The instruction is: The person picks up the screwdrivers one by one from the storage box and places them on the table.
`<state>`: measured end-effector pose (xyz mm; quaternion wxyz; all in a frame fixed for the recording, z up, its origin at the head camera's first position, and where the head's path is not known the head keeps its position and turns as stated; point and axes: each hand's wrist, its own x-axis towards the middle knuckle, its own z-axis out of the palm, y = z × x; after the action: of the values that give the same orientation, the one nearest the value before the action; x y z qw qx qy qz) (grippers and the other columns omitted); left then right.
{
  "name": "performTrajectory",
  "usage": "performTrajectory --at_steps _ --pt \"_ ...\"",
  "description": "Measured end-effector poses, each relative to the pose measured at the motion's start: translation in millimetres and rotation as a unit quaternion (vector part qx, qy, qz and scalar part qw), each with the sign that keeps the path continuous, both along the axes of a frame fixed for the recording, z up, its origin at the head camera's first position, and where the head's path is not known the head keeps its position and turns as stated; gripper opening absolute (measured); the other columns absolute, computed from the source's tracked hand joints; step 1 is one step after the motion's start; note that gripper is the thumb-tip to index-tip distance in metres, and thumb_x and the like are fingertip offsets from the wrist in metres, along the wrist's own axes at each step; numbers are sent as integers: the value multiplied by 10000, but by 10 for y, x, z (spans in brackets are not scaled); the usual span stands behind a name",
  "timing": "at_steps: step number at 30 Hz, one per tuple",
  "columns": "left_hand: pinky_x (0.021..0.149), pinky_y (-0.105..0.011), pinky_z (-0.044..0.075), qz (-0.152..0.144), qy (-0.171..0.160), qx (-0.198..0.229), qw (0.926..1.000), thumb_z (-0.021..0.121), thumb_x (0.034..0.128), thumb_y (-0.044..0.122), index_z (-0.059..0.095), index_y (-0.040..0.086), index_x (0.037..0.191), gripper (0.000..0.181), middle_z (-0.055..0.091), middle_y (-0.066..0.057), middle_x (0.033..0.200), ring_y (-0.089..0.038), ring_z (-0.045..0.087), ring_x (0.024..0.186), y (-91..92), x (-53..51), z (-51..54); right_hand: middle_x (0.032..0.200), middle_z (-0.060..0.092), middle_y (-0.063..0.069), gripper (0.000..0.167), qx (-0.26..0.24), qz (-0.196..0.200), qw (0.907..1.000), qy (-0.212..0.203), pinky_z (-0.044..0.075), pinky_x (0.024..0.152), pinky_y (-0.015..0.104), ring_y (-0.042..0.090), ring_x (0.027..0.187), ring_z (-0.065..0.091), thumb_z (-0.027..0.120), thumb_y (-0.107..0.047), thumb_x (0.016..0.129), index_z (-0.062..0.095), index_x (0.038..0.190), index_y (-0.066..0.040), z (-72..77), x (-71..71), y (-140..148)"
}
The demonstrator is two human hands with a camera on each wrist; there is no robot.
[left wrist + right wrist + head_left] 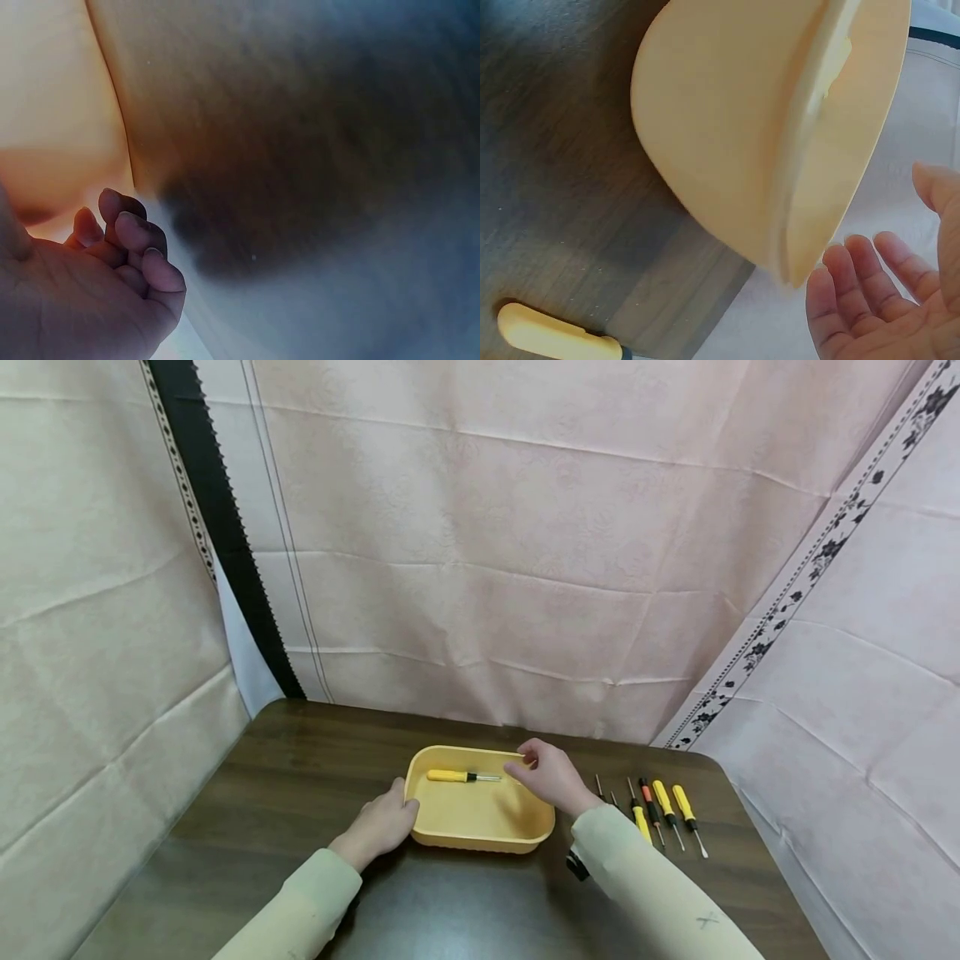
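Note:
A shallow yellow plastic tray (480, 814) sits on the table, and one screwdriver (447, 776) with a yellow and black handle lies inside, its shaft toward the right. My left hand (382, 822) grips the tray's left wall, thumb at the rim; its curled fingers (154, 259) show beside the tray in the left wrist view. Over the tray's back right corner is my right hand (553, 775), its fingers loosely bent and nothing in them. In the right wrist view those fingers (866, 289) are near the tray's rim.
Right of the tray several screwdrivers lie in a row, among them a yellow-handled one (684, 803) at the far end and a red and black one (647, 795). My right forearm hides part of the row. Pale cloth (480, 560) hangs behind the dark wooden table (315, 752).

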<state>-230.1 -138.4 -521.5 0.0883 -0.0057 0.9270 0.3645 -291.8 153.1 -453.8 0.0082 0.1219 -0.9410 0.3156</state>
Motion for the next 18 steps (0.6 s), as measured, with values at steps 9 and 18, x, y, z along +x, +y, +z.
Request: performTrajectory --at_steps 9,18 --pt "851 -495 439 -14 72 -29 10000 381 995 330 315 3 1451 564 566 -145 1264 -247 562 985 6 -8 -6 1006 639 40 418 -54 286 9995 -103 500 738 343 158 863 593 725 -438 842 650 1093 -111 32 -64 -128" --pt "830 -479 447 -17 -24 30 10000 378 1001 334 320 18 1447 550 577 -120 1232 -217 558 923 6 -5 1 992 632 26 425 -20 889 9953 -384 473 822 384 167 899 586 703 -392 872 638 1122 -55 -32 -106 -298"
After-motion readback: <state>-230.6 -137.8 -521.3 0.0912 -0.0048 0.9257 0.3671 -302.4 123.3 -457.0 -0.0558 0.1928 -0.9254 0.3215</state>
